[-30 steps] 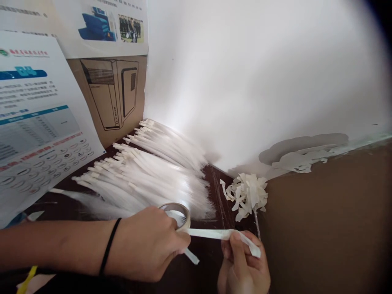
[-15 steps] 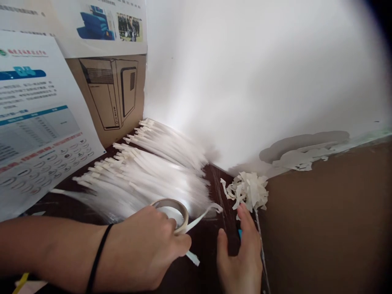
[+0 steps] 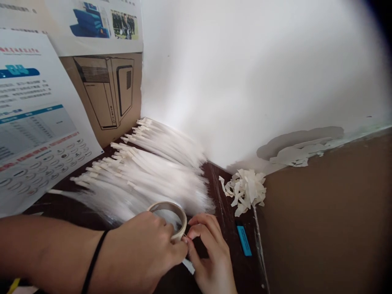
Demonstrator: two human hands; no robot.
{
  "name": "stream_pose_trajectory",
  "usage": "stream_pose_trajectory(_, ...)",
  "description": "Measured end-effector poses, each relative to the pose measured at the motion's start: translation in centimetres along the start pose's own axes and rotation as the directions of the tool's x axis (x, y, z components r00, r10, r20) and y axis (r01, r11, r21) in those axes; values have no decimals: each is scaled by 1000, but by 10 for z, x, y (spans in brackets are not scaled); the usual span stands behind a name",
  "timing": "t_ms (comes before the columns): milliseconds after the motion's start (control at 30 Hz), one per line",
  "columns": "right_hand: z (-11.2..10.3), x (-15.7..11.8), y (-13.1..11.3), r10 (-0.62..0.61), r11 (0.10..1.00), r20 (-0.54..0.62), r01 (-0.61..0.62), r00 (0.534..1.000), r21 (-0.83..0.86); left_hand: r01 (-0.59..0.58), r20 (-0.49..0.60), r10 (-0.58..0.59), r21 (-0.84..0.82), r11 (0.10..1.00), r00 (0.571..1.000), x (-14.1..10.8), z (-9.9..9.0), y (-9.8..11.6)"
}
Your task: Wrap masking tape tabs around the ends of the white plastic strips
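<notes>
My left hand (image 3: 153,247) is closed around a roll of masking tape (image 3: 183,218), its cardboard core facing up. My right hand (image 3: 210,253) pinches the tape's loose strip right beside the roll, the fingertips of both hands almost touching; most of that strip is hidden by the fingers. A pale tape end (image 3: 188,266) sticks out below my left thumb. Behind the roll lie several bundles of fine white fibres (image 3: 165,175), their left ends wrapped in cream tape.
A heap of torn tape scraps (image 3: 249,190) is stuck at the foot of the white panel (image 3: 245,73). A small blue bar (image 3: 244,241) lies on the dark tabletop (image 3: 226,228). Cardboard (image 3: 321,220) stands at right, and printed sheets (image 3: 36,122) hang at left.
My right hand has moved left from beside the tape scraps and closed on the tape strip at the roll. The blue bar, mostly covered before, now shows.
</notes>
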State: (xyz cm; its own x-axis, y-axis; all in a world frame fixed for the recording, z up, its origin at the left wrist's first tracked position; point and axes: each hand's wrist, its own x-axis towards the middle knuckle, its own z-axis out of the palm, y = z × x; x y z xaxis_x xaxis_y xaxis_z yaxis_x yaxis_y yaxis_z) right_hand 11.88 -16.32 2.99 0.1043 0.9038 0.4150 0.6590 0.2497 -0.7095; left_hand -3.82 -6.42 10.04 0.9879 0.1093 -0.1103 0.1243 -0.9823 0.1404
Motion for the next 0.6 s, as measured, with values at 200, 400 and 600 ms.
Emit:
stream_pose_trajectory(200,0,-3,1,147,985,32,-149,989,91,3,-17,-2,12,1000,1000,0,5,2)
stream_pose_trajectory(400,-5,1,1,29,998,108,-35,994,46,3,-54,-2,13,1000,999,-1,8,3)
stream_pose_trajectory(600,-5,0,4,18,998,98,-23,995,52,-8,-51,8,5,1000,999,-1,11,2)
